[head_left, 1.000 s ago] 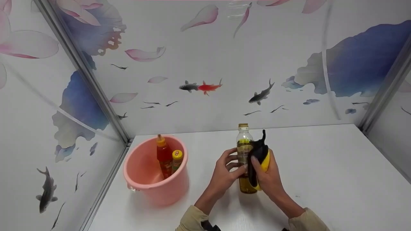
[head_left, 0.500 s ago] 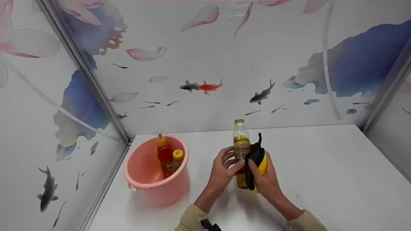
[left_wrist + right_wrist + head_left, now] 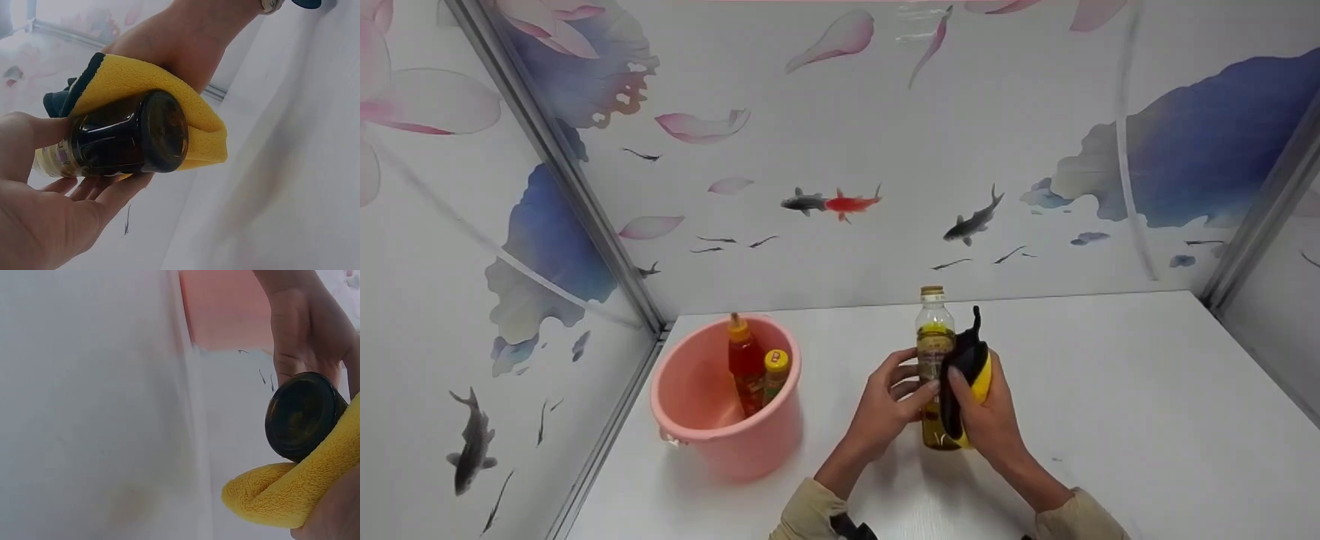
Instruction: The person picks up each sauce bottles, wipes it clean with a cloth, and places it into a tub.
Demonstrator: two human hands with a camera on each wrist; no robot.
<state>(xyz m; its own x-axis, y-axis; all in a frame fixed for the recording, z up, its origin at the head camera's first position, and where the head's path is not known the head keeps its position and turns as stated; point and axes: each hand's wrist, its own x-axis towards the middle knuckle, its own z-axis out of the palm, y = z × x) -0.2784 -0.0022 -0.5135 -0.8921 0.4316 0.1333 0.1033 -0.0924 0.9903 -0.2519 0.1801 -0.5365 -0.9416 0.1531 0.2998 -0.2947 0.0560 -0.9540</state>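
A clear glass bottle of yellow-green oil (image 3: 935, 346) with a gold cap stands upright between the hands in the head view, raised off the table. My left hand (image 3: 879, 409) grips it from the left, thumb in front and fingers behind. A folded cloth (image 3: 958, 369), black on one face and yellow on the other, lies against the bottle's right side. My right hand (image 3: 996, 420) holds that cloth, thumb over the black face. In the left wrist view the yellow face (image 3: 199, 124) wraps the bottle's side near its dark base (image 3: 164, 132). The right wrist view shows the base (image 3: 299, 417) from below.
A pink bucket (image 3: 746, 454) stands on the white table (image 3: 1147, 420) to the left. Inside it are a red sauce bottle (image 3: 745, 367) with a yellow nozzle top and a small yellow-capped jar (image 3: 775, 375). Printed white panels wall the table's back and sides.
The oil bottle shifted left and up half a second ago, then came back right and lower, both hands moving with it. The cloth stays against its side.
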